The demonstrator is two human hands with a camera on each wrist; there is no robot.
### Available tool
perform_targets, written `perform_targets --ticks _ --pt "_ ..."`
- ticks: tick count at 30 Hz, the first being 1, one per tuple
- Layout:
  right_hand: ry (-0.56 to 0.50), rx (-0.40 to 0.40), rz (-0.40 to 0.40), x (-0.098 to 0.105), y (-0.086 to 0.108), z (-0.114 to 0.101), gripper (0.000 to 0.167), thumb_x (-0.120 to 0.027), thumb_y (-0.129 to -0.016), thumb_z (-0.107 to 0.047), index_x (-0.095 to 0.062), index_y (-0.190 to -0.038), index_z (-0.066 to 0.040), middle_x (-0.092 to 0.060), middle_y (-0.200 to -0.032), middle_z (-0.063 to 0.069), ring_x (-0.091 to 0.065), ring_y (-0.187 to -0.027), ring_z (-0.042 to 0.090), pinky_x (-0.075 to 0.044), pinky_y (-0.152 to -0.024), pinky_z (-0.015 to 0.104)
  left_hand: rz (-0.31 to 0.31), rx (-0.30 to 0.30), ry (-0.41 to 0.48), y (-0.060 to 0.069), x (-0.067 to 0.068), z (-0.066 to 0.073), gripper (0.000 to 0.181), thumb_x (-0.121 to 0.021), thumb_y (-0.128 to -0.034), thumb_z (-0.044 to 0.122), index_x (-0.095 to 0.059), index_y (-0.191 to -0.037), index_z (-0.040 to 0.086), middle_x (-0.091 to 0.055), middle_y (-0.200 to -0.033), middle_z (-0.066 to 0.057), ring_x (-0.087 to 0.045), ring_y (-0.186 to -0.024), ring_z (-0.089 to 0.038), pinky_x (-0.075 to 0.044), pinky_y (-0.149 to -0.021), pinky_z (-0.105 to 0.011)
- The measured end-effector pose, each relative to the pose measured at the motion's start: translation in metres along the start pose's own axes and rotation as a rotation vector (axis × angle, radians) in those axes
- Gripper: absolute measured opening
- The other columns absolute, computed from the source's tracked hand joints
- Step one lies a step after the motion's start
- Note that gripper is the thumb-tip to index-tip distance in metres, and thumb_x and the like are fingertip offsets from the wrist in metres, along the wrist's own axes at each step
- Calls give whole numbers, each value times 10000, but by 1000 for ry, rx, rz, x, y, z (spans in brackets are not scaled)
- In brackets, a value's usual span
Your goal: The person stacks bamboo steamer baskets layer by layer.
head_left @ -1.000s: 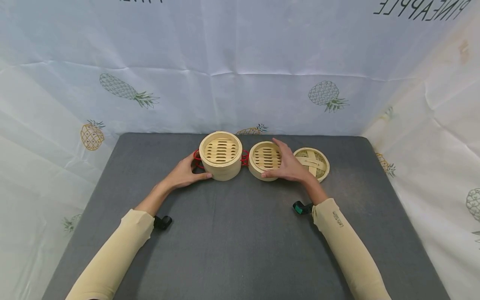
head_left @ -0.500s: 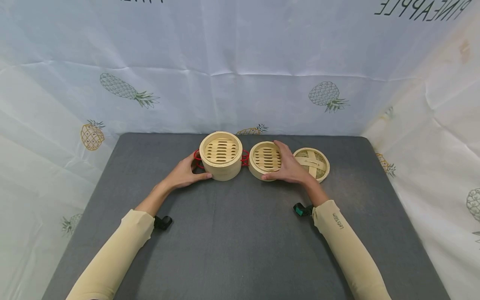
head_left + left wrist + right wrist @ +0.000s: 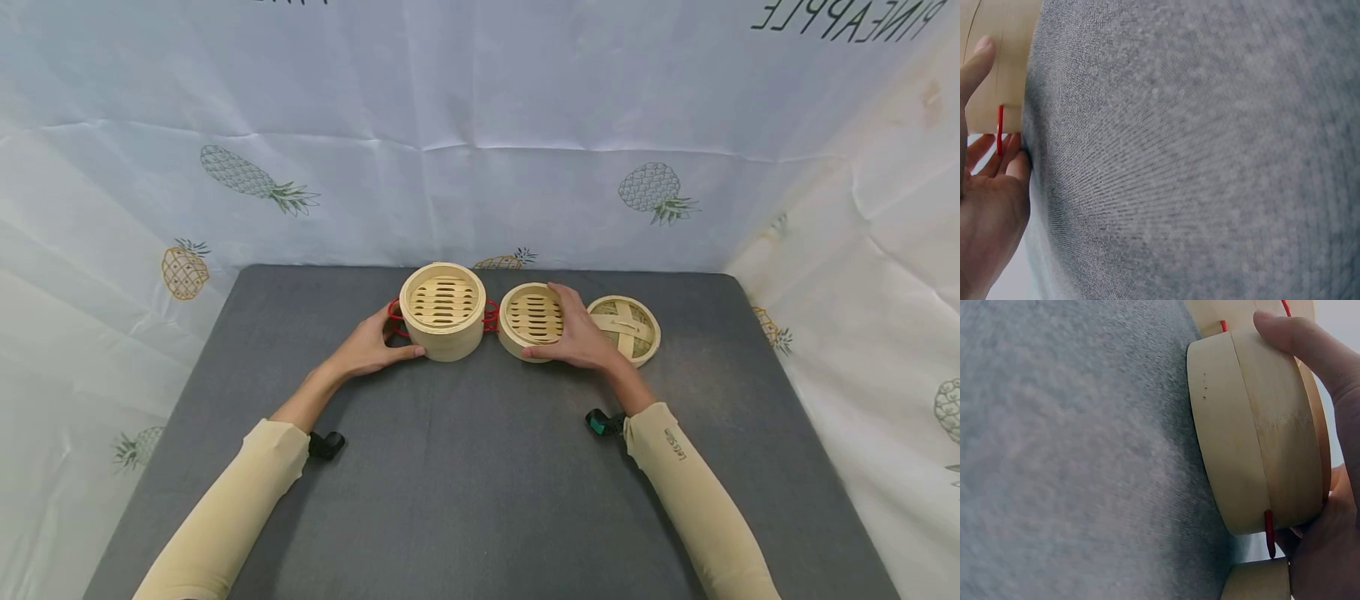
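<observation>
- Taller bamboo steamer (image 3: 443,313): on the table near the far edge, left of the other steamer, its slatted inside facing up.
- Shorter bamboo steamer (image 3: 527,321): just to the right of the taller one, upright, slats also showing.
- Left hand (image 3: 369,345): grasping the taller steamer at its left side, thumb along the front wall, the other fingers partly hidden behind.
- Right hand (image 3: 581,337): grasping the shorter steamer, thumb on the near wall, the fingers reaching to the far side.
- Red handles (image 3: 1000,130): thin loops on the steamers' sides, some in the narrow gap between the two.
- Woven bamboo lid (image 3: 641,333): just right of the shorter steamer, crossed bands on top, partly behind the right hand.
- Dark grey tablecloth (image 3: 457,475): under everything.
- Pale curtain (image 3: 450,208): behind the table, printed with pineapples.
</observation>
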State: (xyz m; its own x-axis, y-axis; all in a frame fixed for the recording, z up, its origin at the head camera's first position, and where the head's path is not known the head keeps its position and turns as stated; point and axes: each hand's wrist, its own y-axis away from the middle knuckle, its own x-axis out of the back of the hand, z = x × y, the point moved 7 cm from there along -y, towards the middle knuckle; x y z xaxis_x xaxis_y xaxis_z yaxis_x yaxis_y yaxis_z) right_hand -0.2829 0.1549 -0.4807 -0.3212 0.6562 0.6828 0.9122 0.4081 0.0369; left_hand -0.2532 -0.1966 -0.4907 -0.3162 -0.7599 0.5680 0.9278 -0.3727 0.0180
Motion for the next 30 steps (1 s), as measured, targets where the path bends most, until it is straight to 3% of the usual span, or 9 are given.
perform_targets --ticks 12,30 --pt "20 -2 57 -1 3 0 1265 -950 -774 -507 -220 -1730 -115 -227 -1775 184 -337 -1610 407 -370 -1259 684 3 -1 -1 1 0 0 930 -904 -922 271 -375 -1671 109 -534 -1612 -164 -578 -1468 -370 -471 -1243 -562" --pt "-7 26 119 3 16 -12 1259 -971 -746 -488 -264 -1718 -113 -262 -1767 176 -340 -1611 410 -366 -1246 697 -9 8 10 0 -1 -1 921 -900 -926 262 -376 -1667 112 -562 -1569 -163 -622 -1401 -363 -494 -1214 -568"
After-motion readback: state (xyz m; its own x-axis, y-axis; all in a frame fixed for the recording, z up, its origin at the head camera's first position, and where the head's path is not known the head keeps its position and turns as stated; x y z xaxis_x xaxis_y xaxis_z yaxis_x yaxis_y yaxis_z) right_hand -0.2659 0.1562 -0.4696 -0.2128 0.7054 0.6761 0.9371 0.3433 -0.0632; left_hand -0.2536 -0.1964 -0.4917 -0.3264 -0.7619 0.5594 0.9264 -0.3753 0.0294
